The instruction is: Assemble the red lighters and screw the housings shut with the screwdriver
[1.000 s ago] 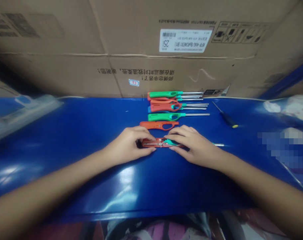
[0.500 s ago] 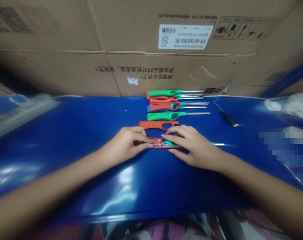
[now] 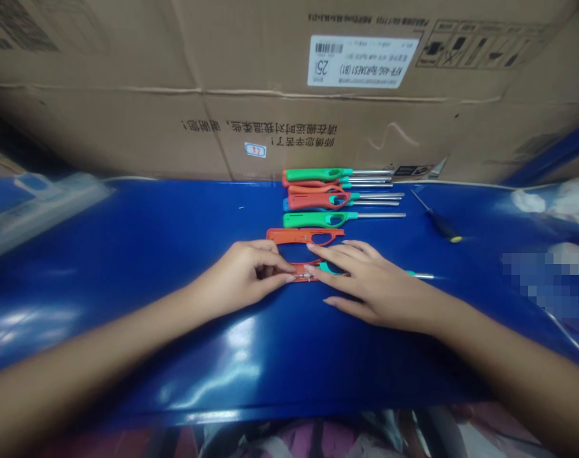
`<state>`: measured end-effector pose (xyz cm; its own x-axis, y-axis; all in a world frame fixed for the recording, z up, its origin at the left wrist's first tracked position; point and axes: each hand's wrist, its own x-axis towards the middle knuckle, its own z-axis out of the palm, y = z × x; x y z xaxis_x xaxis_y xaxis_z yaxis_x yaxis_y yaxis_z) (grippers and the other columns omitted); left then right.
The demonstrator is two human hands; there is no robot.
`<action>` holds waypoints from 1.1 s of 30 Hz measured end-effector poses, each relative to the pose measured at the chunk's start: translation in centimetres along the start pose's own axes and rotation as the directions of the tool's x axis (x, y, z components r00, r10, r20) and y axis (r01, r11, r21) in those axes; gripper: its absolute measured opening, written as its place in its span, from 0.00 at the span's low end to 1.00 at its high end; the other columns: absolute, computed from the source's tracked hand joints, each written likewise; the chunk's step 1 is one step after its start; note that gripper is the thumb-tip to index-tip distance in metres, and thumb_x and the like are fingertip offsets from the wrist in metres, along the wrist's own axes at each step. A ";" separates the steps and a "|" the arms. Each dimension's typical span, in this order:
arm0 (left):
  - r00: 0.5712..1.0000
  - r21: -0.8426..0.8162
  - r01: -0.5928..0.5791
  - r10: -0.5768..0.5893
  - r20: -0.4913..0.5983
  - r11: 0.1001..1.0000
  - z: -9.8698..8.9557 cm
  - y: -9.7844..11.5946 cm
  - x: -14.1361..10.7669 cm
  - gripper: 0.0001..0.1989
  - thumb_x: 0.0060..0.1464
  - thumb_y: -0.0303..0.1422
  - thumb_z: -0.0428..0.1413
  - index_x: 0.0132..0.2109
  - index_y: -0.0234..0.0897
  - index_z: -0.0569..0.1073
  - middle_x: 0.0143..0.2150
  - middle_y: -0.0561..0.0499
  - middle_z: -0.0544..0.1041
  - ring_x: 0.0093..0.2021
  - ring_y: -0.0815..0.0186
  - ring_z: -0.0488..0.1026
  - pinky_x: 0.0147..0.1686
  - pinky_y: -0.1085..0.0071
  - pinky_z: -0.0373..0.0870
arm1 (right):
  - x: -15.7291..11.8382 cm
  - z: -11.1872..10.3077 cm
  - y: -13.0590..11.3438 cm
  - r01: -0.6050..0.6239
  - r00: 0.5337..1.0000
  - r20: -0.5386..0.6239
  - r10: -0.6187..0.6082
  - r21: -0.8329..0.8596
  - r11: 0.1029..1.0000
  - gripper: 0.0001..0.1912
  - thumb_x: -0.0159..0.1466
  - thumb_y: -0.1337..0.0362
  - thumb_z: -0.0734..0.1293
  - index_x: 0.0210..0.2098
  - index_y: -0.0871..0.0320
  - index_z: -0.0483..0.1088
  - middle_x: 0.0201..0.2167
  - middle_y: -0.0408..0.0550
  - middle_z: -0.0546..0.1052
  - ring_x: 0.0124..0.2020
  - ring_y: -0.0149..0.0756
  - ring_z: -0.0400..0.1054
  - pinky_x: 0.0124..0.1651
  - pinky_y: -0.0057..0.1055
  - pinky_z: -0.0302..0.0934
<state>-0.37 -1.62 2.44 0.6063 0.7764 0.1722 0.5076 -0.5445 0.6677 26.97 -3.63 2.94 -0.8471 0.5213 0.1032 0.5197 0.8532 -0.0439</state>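
Opened lighter (image 3: 301, 270) lies flat on the blue table (image 3: 141, 267) in my head view, between my left hand (image 3: 242, 270) and my right hand (image 3: 382, 286), its orange shell exposing the workings and its metal tube (image 3: 422, 276) poking out past the right hand. My left hand has thumb and fingers brought together on the shell's left end, most likely to keep it from sliding; whether they pinch the rim or a part inside, I cannot tell from here. My right hand is spread, thumb well away from the fingers, with one fingertip on or just over the workings, perhaps to hold small parts down; contact is too fine to confirm at this distance. One loose shell half (image 3: 282, 236) lies just beyond, probably placed for easy reach. Past it I count six closed lighters (image 3: 313, 221): two green, one blue, three red or orange, all with tubes pointing right, seemingly lined up to save room; more could be hidden in the pile. One screwdriver (image 3: 439, 224) lies to the right of those tubes, likely parked where the right hand can get at it. One cardboard box (image 3: 127, 114) stands behind everything.
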 end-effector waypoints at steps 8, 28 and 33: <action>0.999 0.021 0.022 -0.021 -0.031 1.000 0.2 0.2 -0.1 0.08 0.60 0.34 0.60 0.44 0.41 0.83 0.33 0.50 0.76 0.30 0.69 0.72 0.30 0.73 0.69 | 0.0 -0.4 0.1 -0.018 0.997 -0.070 0.022 0.067 0.998 0.23 0.72 0.58 0.60 0.64 0.57 0.64 0.67 0.56 0.65 0.64 0.47 0.60 0.64 0.51 0.54; 0.937 0.281 -0.339 0.349 0.015 0.898 0.7 0.9 -0.6 0.16 0.61 0.34 0.59 0.56 0.41 0.76 0.52 0.45 0.78 0.52 0.58 0.74 0.54 0.60 0.71 | -0.1 0.0 1.7 -0.124 0.978 -0.126 0.168 0.296 0.947 0.12 0.70 0.64 0.63 0.51 0.56 0.73 0.43 0.49 0.79 0.45 0.37 0.71 0.52 0.38 0.56; 0.941 0.322 -0.339 0.318 0.115 0.884 1.5 1.0 -0.7 0.21 0.64 0.36 0.55 0.64 0.44 0.70 0.60 0.44 0.74 0.60 0.54 0.70 0.58 0.54 0.68 | 0.0 0.2 1.5 -0.085 0.978 -0.170 0.119 0.196 0.977 0.13 0.72 0.65 0.61 0.51 0.59 0.74 0.41 0.51 0.79 0.44 0.38 0.71 0.51 0.39 0.57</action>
<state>0.66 -3.15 1.88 0.8026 0.5206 0.2913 0.4408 -0.8466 0.2985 27.74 -2.35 2.65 -0.7478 0.6091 0.2642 0.5584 0.7922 -0.2462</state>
